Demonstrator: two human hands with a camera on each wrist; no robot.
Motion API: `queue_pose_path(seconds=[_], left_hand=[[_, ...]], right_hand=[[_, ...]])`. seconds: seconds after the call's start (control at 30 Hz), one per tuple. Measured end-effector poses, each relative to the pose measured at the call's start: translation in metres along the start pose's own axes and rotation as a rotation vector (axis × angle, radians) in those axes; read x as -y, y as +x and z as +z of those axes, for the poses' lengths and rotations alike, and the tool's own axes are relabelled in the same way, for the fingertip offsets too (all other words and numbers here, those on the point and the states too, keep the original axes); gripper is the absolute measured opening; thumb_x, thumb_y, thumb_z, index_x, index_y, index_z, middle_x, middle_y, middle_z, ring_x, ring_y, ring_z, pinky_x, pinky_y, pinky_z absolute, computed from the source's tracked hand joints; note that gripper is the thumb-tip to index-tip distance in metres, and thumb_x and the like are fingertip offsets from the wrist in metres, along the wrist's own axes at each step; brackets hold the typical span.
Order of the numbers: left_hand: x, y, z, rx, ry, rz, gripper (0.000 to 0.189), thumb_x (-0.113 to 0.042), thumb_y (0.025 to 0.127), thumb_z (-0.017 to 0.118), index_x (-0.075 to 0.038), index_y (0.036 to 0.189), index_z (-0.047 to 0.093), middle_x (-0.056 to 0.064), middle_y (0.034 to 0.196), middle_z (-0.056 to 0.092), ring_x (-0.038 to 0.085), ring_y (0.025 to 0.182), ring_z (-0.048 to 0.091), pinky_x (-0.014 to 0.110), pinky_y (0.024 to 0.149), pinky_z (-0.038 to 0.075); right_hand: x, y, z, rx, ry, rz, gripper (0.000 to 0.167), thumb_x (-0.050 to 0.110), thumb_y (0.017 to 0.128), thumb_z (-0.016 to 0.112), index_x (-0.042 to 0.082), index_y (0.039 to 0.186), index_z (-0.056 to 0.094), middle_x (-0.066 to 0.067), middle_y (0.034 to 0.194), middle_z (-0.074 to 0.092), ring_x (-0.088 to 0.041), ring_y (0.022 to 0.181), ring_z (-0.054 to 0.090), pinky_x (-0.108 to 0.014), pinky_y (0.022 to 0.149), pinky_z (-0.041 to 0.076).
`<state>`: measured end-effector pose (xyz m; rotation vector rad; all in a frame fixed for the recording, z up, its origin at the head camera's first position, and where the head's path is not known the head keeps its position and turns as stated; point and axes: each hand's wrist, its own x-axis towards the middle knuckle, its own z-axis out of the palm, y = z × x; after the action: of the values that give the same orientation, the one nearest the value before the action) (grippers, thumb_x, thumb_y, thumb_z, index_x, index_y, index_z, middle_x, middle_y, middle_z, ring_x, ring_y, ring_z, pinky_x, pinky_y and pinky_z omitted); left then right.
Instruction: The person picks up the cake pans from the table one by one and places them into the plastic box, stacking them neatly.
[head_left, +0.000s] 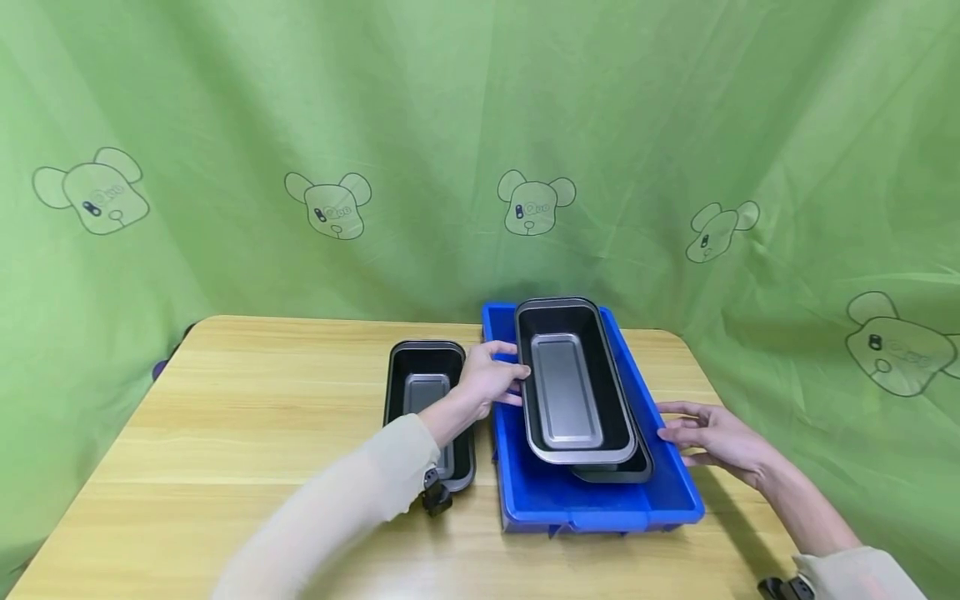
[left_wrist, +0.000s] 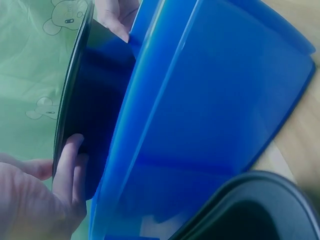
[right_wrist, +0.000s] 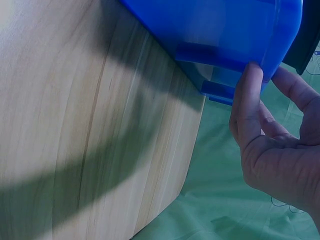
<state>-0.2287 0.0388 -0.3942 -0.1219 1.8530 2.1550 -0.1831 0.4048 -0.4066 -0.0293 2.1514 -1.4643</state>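
Note:
My left hand [head_left: 491, 379] holds a dark loaf pan [head_left: 566, 392] by its left long side, thumb at the rim and fingers against the outer wall. This pan sits tilted at the top of a blue plastic bin [head_left: 600, 508], above another dark loaf pan [head_left: 626, 472] that it mostly covers. On the bin's right side, my right hand [head_left: 723, 437] pinches the rim, with fingertips [right_wrist: 252, 72] on the outer wall. A third loaf pan [head_left: 427, 354] stands on the table left of the bin, partly hidden behind my left wrist and sleeve.
The wooden table [head_left: 225, 450] has a rounded far edge close behind the bin. A green curtain [head_left: 435, 125] with printed mouse heads hangs behind and to the right. Small dark devices [head_left: 435, 492] are strapped at both wrists.

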Motion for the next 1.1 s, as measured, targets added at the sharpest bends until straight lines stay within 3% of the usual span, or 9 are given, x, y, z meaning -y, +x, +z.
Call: queue_pose_path(seconds=[0.17,0.57,0.77,0.9,1.0,1.1], left_hand=[[0.006,0.003,0.008,-0.011,-0.013,-0.005,0.042,0.008,0.091,0.069,0.004,0.133,0.061,0.026,0.102,0.077,0.022,0.068,0.072,0.037,0.06,0.07],[0.017,0.007,0.027,-0.032,0.018,-0.038,0.042,0.009,0.092,0.07,0.004,0.133,0.061,0.028,0.101,0.078,0.02,0.064,0.072,0.036,0.063,0.07],[0.019,0.008,0.034,-0.058,0.017,-0.043,0.041,0.01,0.091,0.071,0.004,0.13,0.061,0.024,0.092,0.076,0.02,0.063,0.07,0.035,0.062,0.07],[0.017,0.009,0.038,-0.072,0.041,-0.053,0.044,0.01,0.091,0.072,0.004,0.134,0.061,0.025,0.094,0.077,0.02,0.062,0.07,0.032,0.061,0.069],[0.016,0.009,0.042,-0.078,0.052,-0.057,0.045,0.01,0.091,0.072,0.004,0.134,0.061,0.031,0.104,0.076,0.029,0.071,0.078,0.031,0.061,0.069],[0.017,0.009,0.045,-0.082,0.056,-0.058,0.044,0.011,0.091,0.072,0.004,0.133,0.061,0.03,0.103,0.077,0.04,0.086,0.08,0.032,0.062,0.069]], right_hand=[[0.001,0.0,0.0,0.006,0.006,0.004,0.071,0.015,0.105,0.065,-0.013,0.157,0.027,0.008,0.111,0.077,-0.01,0.102,0.075,-0.037,0.089,0.069],[-0.002,0.001,0.0,0.013,-0.011,0.011,0.074,0.017,0.106,0.063,-0.013,0.159,0.022,0.011,0.113,0.077,-0.01,0.103,0.076,-0.036,0.089,0.068],[-0.002,0.001,0.0,0.016,-0.011,0.01,0.073,0.016,0.106,0.063,-0.014,0.159,0.022,0.011,0.113,0.078,-0.01,0.103,0.076,-0.036,0.089,0.068],[-0.001,0.002,0.0,0.016,-0.013,0.006,0.073,0.016,0.106,0.063,-0.014,0.159,0.022,0.011,0.113,0.077,-0.01,0.102,0.076,-0.036,0.089,0.068],[0.0,0.002,0.0,0.016,-0.012,0.002,0.072,0.015,0.106,0.063,-0.014,0.158,0.023,0.01,0.111,0.076,-0.01,0.102,0.075,-0.036,0.088,0.068],[-0.001,0.002,-0.001,0.017,-0.012,0.002,0.071,0.015,0.106,0.063,-0.013,0.158,0.025,0.01,0.112,0.076,-0.01,0.102,0.075,-0.036,0.089,0.068]])
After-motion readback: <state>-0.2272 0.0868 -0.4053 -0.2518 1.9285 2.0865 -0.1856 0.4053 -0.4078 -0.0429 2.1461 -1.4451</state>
